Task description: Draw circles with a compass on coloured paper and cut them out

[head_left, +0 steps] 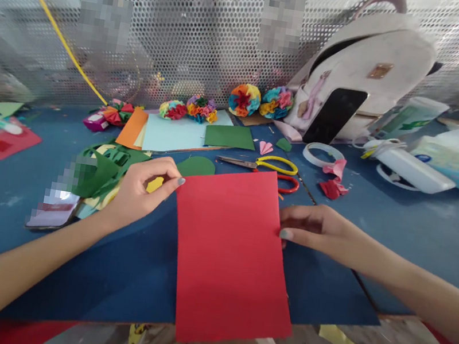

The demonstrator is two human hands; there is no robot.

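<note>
A red sheet of paper (pixel 233 260) is held up over the front edge of the blue table (pixel 116 282). My left hand (pixel 151 188) pinches its upper left corner between thumb and finger. At the sheet's right edge, my right hand (pixel 308 225) is closed with the thumb against the paper; its fingertips are partly hidden behind it. Just beyond the sheet lie yellow-handled scissors (pixel 276 164) and red-handled scissors (pixel 291 184). A green paper piece (pixel 198 166) shows behind the sheet's top left.
Green scraps (pixel 100 175) and a phone (pixel 53 211) lie left. Light blue paper (pixel 174 134), a green sheet (pixel 230 136) and paper flowers (pixel 245 100) are behind. A backpack (pixel 373 61) with a black phone (pixel 335 116), tape roll (pixel 323 155) and white device (pixel 413 166) stand back right.
</note>
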